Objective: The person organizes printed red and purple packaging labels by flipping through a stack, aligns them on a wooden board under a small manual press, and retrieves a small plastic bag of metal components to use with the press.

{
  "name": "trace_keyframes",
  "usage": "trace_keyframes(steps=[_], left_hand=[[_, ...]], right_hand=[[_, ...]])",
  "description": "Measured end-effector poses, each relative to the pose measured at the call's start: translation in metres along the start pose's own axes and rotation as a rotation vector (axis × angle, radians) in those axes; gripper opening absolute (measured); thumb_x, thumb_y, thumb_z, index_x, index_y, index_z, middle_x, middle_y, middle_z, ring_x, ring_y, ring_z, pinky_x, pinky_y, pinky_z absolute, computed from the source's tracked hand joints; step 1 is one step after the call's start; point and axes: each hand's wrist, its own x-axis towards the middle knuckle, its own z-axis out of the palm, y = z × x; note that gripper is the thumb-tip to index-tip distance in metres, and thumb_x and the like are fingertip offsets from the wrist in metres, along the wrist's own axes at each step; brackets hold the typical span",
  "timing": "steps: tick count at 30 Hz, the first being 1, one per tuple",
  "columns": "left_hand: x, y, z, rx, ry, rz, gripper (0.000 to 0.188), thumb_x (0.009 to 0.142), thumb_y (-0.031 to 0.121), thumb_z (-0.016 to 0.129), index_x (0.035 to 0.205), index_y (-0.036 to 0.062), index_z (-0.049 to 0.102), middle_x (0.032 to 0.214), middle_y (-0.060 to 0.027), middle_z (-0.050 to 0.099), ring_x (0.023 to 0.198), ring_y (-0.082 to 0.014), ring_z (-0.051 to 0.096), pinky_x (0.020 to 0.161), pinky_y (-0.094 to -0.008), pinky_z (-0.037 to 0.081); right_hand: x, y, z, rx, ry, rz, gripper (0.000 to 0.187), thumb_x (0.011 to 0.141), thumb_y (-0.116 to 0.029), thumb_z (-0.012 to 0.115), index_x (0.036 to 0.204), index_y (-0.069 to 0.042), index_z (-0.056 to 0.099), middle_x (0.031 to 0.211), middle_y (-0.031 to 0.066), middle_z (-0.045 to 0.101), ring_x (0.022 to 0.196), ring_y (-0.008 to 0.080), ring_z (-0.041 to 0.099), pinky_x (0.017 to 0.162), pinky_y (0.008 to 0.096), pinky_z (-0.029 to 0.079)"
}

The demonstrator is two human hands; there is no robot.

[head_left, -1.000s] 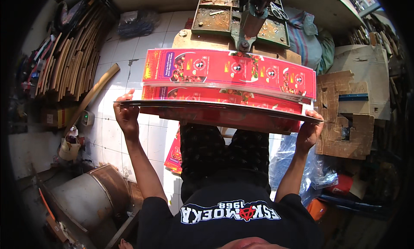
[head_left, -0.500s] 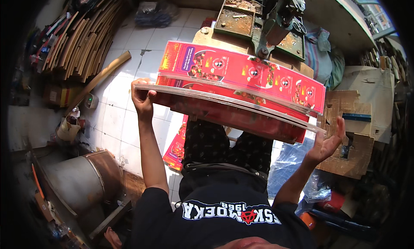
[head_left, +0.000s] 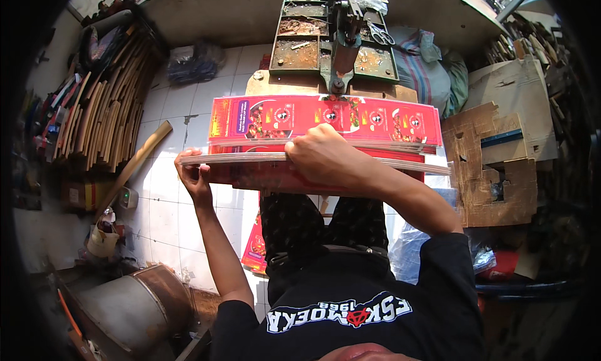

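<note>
Clearly, in the head view we hold a thick stack of red printed sheets (head_left: 325,120) level above our lap, in front of a green metal press (head_left: 335,45). Our left hand (head_left: 193,173) grips the stack's left end, thumb on top and fingers hidden beneath. Our right hand (head_left: 322,156) lies curled over the near edge at its middle, pressing down. We judge the stack heavy yet floppy: thin glossy sheets that could slide over each other, so a grip at both ends with support underneath seems safest. Each sheet is long and narrow, red with food pictures and small round emblems.
</note>
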Motion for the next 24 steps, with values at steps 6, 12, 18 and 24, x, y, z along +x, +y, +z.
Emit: trace_keyframes(steps=[6,12,18,24], left_hand=[[-0.009,0.031,0.013,0.312,0.446,0.301,0.064,0.093,0.034,0.062,0.137,0.0053,0.025,0.13,-0.0161,0.046,0.114,-0.0273,0.049,0.103,-0.046,0.041],[-0.054,0.076,0.073,-0.104,-0.015,-0.202,0.053,0.095,0.039,0.059,0.126,-0.0007,0.042,0.11,-0.0095,0.052,0.094,-0.0171,0.056,0.087,-0.0325,0.047],[-0.072,0.102,0.091,-0.593,-0.292,-0.668,0.072,0.092,0.041,0.06,0.141,-0.0002,0.025,0.109,-0.0177,0.055,0.095,-0.0268,0.065,0.078,-0.0402,0.058],[0.003,0.096,0.067,-0.319,-0.121,-0.558,0.032,0.094,0.012,0.054,0.119,0.0002,0.038,0.086,-0.0118,0.059,0.067,-0.0179,0.065,0.06,-0.0314,0.06]], right_hand=[[0.009,0.041,-0.09,0.171,0.153,0.107,0.027,0.085,-0.029,0.065,0.083,-0.003,0.067,0.063,0.0184,0.059,0.063,0.0372,0.062,0.06,0.0436,0.048],[-0.04,0.077,-0.132,1.052,0.939,0.458,0.024,0.094,-0.023,0.061,0.104,-0.002,0.066,0.088,0.0071,0.07,0.075,0.018,0.068,0.067,0.031,0.053],[-0.087,0.04,-0.067,1.423,1.722,0.689,0.045,0.098,-0.031,0.052,0.132,-0.001,0.046,0.121,0.0148,0.061,0.104,0.025,0.064,0.092,0.0405,0.053],[-0.087,0.002,0.03,1.89,1.727,0.966,0.034,0.098,-0.034,0.052,0.119,-0.008,0.057,0.107,0.0062,0.067,0.096,0.0189,0.066,0.082,0.0357,0.055]])
